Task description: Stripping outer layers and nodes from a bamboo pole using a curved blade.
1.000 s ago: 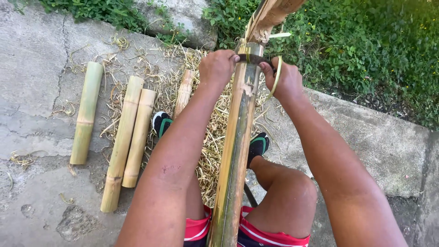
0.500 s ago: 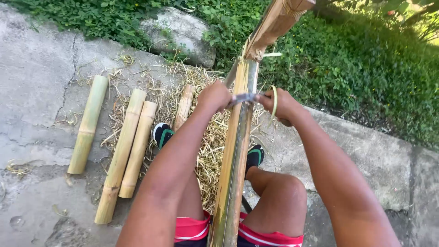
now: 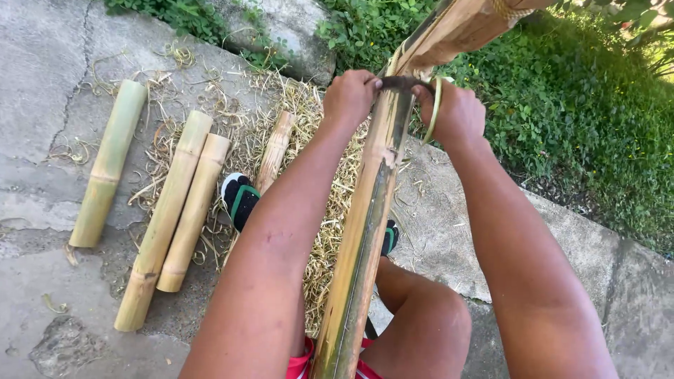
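Three cut bamboo sections on my concrete (image 3: 42, 175) at left: one green (image 3: 109, 163) lying apart, two tan (image 3: 163, 221) (image 3: 194, 213) side by side touching. Fourth short piece (image 3: 274, 150) on the shavings pile (image 3: 309, 133), upper centre. Rock (image 3: 291, 35) top centre, grass (image 3: 583, 119) upper right.

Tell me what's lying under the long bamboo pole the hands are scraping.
Under the long bamboo pole lie dry straw-like shavings on the cracked concrete slab, plus a black-green sandalled foot, mostly hidden by the pole.
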